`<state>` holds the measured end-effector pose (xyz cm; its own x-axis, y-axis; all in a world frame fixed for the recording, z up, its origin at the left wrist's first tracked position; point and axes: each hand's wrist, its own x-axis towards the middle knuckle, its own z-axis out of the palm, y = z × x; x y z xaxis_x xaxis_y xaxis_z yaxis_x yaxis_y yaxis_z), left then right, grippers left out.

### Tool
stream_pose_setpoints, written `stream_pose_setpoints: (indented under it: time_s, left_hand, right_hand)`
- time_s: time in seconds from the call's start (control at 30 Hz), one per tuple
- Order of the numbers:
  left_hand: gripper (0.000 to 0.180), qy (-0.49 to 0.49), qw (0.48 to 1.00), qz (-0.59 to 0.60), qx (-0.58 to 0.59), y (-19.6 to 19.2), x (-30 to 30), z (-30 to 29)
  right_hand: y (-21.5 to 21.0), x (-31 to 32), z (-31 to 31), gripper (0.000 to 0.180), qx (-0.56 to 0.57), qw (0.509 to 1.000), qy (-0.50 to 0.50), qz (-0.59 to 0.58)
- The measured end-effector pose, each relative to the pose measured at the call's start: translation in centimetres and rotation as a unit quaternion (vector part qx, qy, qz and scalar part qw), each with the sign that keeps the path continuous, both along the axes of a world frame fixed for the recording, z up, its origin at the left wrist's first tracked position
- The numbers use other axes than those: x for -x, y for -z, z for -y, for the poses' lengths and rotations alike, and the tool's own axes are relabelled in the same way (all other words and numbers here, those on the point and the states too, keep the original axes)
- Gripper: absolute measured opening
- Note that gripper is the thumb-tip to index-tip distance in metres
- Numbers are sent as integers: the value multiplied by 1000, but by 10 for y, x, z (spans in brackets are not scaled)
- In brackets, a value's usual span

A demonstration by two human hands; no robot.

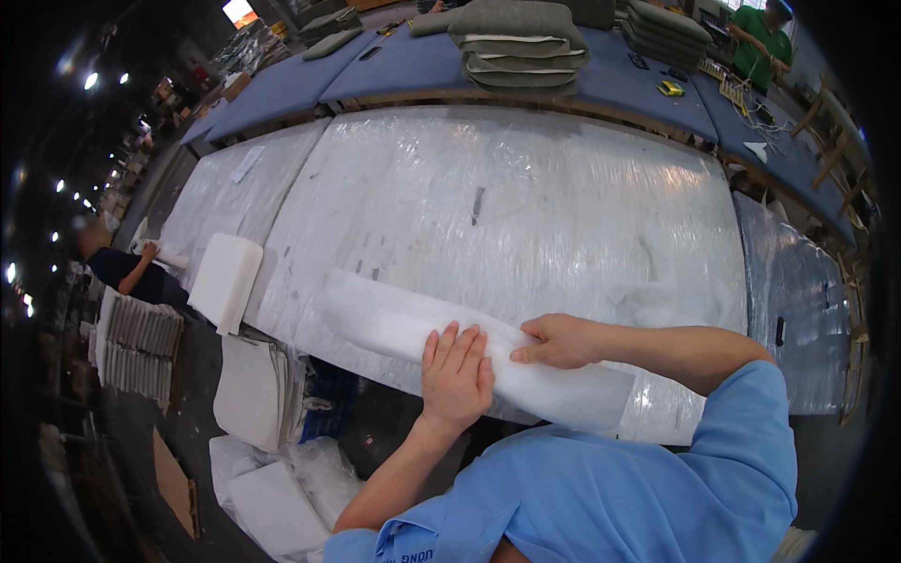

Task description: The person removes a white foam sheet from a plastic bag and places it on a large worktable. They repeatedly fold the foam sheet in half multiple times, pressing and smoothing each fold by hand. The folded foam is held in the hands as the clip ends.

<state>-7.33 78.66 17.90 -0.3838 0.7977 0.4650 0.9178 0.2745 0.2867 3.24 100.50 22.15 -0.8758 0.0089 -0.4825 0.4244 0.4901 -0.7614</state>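
**White padding (572, 392) lay under the left grip (457, 375) and in the right grip (556, 342)**

The long, soft piece of white padding ran slantwise beneath both hands, over the near edge of a table (404, 202) wrapped in shiny clear film. The left grip was flattened on top of it, fingers straight and close together. Just beside it, the right grip was narrow, holding the padding's upper edge with its thumb on top; its other fingertips were out of sight. The padding's underside was hidden, and its far end, left of the grips, nearly blended into the pale film.

Below the grips, the wearer's blue shirt (619, 488) covered part of the table's near edge and was cut off by the lower border. Well to the left of the grips stood a white pad (225, 277); under it, plastic wrapping (328, 479) blurred the outlines of more pads. Far beyond the grips, grey cushions (516, 47) were piled on blue tables (413, 66). To their right, a person in green (762, 45) was partly cut off; far left, a person in dark clothing (127, 267) was mostly lost in gloom.
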Motion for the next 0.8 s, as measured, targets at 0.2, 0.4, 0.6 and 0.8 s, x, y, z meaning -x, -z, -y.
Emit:
stream_pose_setpoints:
  time_s: [0.2,0.4,0.6,0.8]
  left_hand:
    - [37,4,1000,8,23,-7,-1,-2]
    - [35,4,999,7,32,-7,-2,-6]
    - [34,-2,1000,10,21,-5,-2,-10]
    - [34,-7,1000,17,7,-4,-1,-17]
  right_hand:
    - [15,-10,-11,32,1,995,14,-100]
    - [85,-18,2,30,192,975,107,-40]
    - [72,29,-31,44,192,981,30,-11]
    - [24,139,16,50,169,985,5,-35]
